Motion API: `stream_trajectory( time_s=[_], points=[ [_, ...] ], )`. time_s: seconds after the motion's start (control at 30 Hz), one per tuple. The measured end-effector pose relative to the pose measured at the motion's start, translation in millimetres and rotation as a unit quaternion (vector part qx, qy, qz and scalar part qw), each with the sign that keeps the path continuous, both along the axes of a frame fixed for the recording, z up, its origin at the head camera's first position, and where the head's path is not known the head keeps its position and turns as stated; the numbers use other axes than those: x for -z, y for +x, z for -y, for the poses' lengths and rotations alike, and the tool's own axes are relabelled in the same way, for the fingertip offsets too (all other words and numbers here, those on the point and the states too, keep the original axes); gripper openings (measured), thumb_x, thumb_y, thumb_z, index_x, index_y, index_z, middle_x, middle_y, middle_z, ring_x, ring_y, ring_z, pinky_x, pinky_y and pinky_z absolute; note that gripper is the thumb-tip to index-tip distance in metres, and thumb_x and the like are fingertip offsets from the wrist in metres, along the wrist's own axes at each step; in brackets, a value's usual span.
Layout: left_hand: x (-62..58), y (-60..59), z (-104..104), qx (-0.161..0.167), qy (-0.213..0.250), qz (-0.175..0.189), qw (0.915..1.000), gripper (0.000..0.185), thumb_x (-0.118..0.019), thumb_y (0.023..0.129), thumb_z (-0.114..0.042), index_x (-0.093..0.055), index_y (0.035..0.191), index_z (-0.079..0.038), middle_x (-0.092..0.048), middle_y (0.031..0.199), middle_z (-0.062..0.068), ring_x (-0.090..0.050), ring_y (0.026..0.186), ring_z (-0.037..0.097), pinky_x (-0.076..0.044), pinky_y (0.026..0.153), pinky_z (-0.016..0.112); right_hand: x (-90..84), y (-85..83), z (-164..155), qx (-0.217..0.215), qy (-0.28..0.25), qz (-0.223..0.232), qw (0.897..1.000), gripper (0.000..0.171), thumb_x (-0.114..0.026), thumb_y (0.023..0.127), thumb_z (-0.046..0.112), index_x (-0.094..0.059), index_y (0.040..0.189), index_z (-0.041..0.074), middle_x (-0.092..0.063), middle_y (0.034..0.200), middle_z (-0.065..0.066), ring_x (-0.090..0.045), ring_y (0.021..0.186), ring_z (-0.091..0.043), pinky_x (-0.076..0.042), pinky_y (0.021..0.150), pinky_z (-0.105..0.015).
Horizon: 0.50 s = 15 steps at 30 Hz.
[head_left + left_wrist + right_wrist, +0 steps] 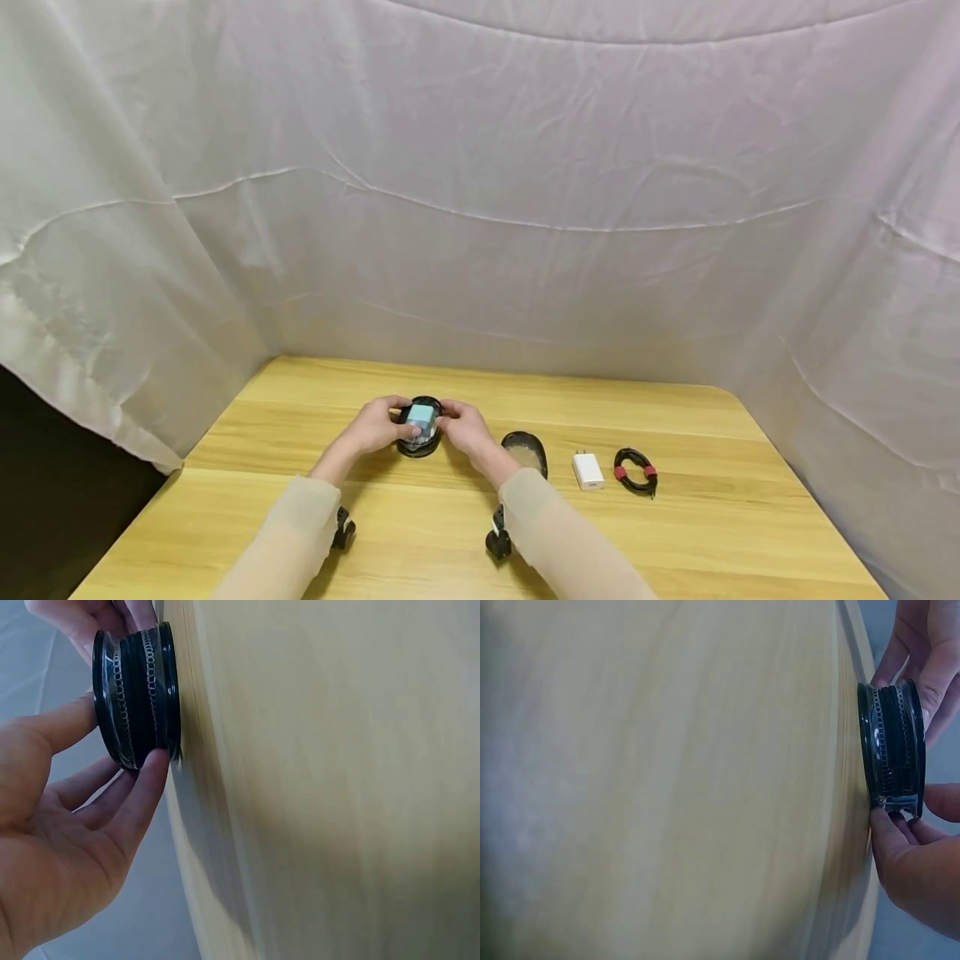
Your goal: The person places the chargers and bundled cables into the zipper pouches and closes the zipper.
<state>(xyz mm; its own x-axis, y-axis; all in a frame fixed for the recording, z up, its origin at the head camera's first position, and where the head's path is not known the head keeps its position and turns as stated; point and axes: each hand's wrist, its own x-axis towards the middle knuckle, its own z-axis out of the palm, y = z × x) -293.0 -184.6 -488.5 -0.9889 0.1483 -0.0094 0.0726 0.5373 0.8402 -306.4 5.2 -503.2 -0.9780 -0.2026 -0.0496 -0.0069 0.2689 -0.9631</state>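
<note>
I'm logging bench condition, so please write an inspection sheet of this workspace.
Surface: wood-grain table, no spill seen.
Job's things: zippered case with black rims, light-blue item seemingly inside.
Clutter: white charger; second black-rimmed case, partly hidden by the right sleeve.
Grippers: bare left hand and right hand hold the zippered case from opposite sides.
Cables: one black cable, coiled, with red ties.
Surroundings: pale curtains behind and at both sides.

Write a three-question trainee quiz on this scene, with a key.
1. True or false: the left hand and the right hand both touch the black-rimmed case.
2. What colour are the bands on the coiled cable? A) blue B) red C) yellow
3. Fill in: in the head view, the white plug adapter lies to the ____ of the coiled cable.

Key: 1. True. 2. B. 3. Left.
</note>
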Motion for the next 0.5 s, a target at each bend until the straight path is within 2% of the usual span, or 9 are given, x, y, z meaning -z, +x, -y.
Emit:
stream_trajectory(
  time_s=[0.17,0.3,0.4,0.5],
  points=[
    [-1.3,-0.4,-0.5,-0.005,-0.034,-0.014,0.9993,0.061,-0.081,0.09,-0.012,-0.055,0.142,0.009,-0.065,0.128,0.03,-0.07,0.109,0.038,-0.061,0.087,0.043,-3.5,-0.3,-1.9,-0.008,-0.026,0.008,1.0,0.049,-0.058,0.102,0.003,-0.049,0.149,-0.008,-0.06,0.142,-0.025,-0.058,0.13,-0.037,-0.052,0.107,-0.044],
    [-3.9,2.3,-2.0,0.001,-0.06,-0.038,0.9975,0.067,-0.078,0.094,-0.016,-0.048,0.148,0.008,-0.057,0.141,0.032,-0.065,0.118,0.042,-0.057,0.097,0.051,-8.9,3.4,-5.7,-0.016,-0.038,0.011,0.999,0.055,-0.058,0.104,0.006,-0.041,0.154,-0.008,-0.055,0.149,-0.024,-0.055,0.135,-0.04,-0.05,0.109,-0.049],
    [-7.0,5.9,-4.8,-0.001,-0.071,-0.065,0.9954,0.069,-0.075,0.096,-0.019,-0.044,0.152,0.006,-0.045,0.154,0.031,-0.052,0.135,0.048,-0.044,0.112,0.059,-14.3,8.0,-10.7,-0.025,-0.036,-0.005,0.999,0.057,-0.059,0.104,0.009,-0.04,0.155,-0.006,-0.054,0.151,-0.022,-0.054,0.136,-0.04,-0.051,0.108,-0.05],
    [-12.3,11.6,-8.9,-0.009,-0.076,-0.089,0.9931,0.07,-0.074,0.097,-0.023,-0.043,0.155,0.003,-0.038,0.16,0.028,-0.037,0.147,0.049,-0.031,0.12,0.063,-21.7,13.9,-17.6,-0.029,-0.032,-0.028,0.999,0.058,-0.06,0.104,0.015,-0.041,0.157,-0.001,-0.053,0.153,-0.017,-0.053,0.137,-0.038,-0.05,0.108,-0.051]
  ],
)
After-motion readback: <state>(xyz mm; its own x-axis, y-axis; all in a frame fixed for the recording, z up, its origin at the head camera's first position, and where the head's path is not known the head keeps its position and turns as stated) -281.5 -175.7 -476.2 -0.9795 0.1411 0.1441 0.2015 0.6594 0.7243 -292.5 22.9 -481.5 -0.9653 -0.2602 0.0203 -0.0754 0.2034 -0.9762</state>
